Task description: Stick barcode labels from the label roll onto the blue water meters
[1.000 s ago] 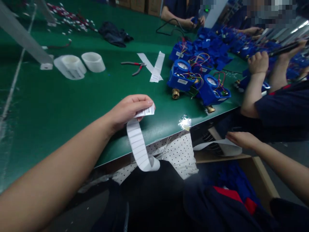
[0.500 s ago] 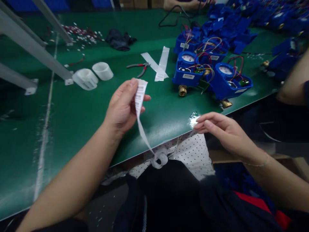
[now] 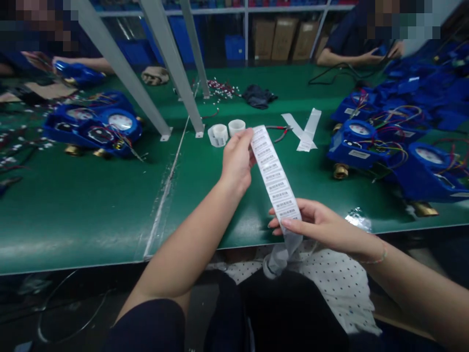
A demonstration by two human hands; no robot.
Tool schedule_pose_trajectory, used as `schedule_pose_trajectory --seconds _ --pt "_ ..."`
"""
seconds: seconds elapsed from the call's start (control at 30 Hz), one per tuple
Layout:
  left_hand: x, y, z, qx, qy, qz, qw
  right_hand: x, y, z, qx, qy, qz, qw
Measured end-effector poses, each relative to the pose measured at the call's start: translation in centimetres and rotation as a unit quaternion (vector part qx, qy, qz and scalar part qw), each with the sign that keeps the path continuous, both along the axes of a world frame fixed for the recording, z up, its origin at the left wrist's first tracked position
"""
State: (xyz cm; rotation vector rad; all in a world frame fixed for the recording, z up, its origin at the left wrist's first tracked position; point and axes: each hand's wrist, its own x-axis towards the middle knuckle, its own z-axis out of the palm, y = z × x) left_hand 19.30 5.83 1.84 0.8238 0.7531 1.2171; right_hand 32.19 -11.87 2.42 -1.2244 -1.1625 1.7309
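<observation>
A long white strip of barcode labels (image 3: pixel 273 176) stretches slantwise between my two hands above the green table. My left hand (image 3: pixel 238 159) pinches its upper end between thumb and fingers. Lower down, my right hand (image 3: pixel 311 222) holds the strip, thumb on the printed face and fingers behind. Below the right hand the strip runs down to a loose coil (image 3: pixel 273 266) at my lap, over a white dotted cloth (image 3: pixel 337 281). Behind my left hand stand two white label rolls (image 3: pixel 219 133) (image 3: pixel 237 127). Pliers with red and black handles (image 3: pixel 280 132) lie just beyond the strip.
Two crossed label strips (image 3: pixel 309 131) lie on the green table (image 3: pixel 205 215). Blue meters with wires stand at the right (image 3: pixel 353 151) and left (image 3: pixel 91 122). Grey metal posts (image 3: pixel 172 63) rise left of centre. A dark cloth (image 3: pixel 258 96) lies farther back. People sit across the table.
The view has swung left and up. My right hand has come in from the right and taken hold of the strip, which is now stretched out with its labels facing up.
</observation>
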Motion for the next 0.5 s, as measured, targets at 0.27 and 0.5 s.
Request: schedule_pose_trajectory --seconds 0.27,0.5 --pt "0.6 -2.7 0.6 0.018 0.088 -0.201 0.975 0.5 1.0 2.7 0.088 -0.032 -0.227 0.970" --pt "-0.3 -5.3 1.5 0.113 0.047 -0.477 0.870 3.7 4.7 12.3 0.267 -0.084 -0.353 0.893"
